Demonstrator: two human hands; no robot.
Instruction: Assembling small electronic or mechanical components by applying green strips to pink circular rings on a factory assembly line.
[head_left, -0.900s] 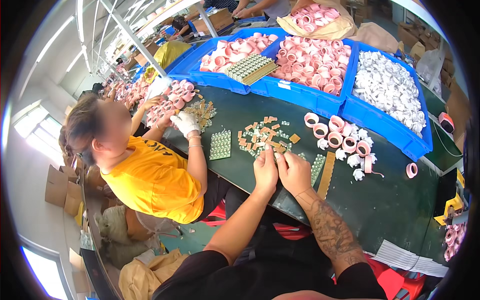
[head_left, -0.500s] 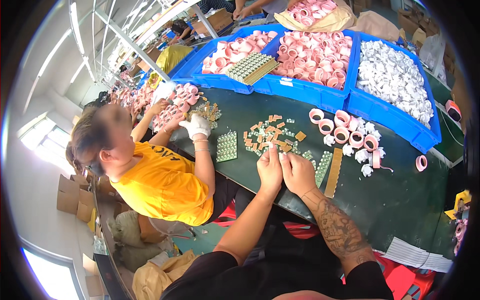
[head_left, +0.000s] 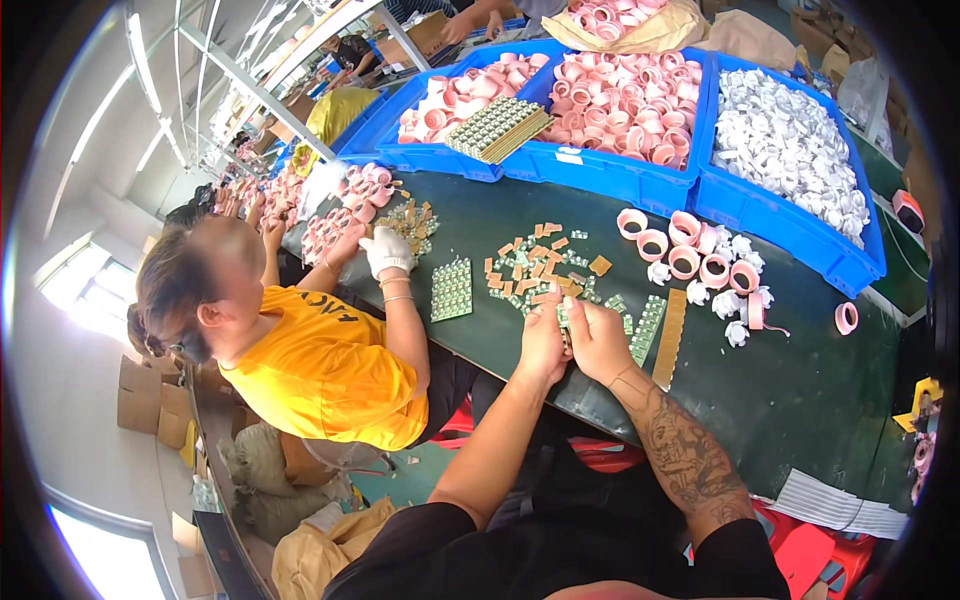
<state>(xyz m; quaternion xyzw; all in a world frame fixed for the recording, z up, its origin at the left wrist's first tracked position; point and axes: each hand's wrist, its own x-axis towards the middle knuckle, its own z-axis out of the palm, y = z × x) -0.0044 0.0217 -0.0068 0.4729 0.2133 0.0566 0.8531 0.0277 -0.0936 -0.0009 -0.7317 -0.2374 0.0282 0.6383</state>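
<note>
Now my left hand (head_left: 543, 342) and my right hand (head_left: 602, 342) are both curled nearly closed, the thumbs side by side, and between them I hold a small green circuit-board piece (head_left: 563, 318), mostly covered by my fingers. It is above the dark green flat table (head_left: 780, 400), on my side of the loose pile of small green and brown pieces (head_left: 541, 268). Beside my right hand lie a narrow green board strip (head_left: 648, 328) and a notched brown strip (head_left: 671, 335).
</note>
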